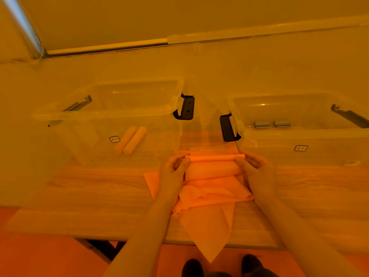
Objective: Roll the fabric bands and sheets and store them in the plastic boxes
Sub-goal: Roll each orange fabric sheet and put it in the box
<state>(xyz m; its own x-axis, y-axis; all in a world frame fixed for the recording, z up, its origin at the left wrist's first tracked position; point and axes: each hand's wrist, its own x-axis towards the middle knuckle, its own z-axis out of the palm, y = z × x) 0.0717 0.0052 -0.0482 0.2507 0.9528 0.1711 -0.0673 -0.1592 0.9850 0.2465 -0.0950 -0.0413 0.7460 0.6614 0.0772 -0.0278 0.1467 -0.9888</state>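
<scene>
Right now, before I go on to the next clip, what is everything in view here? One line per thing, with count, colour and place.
plastic boxes: 2, clear with black handles, left box and right box on the table, both open
orange rolls: 2, side by side in the left box
grey rolls: 2, end to end in the right box
orange sheet: 1, partly rolled at its far end, the loose end hanging over the table's near edge
table: 1, light wood grain
shoes: 2, dark, on the floor below
left hand: pinches the roll's left end
right hand: pinches the roll's right end
</scene>
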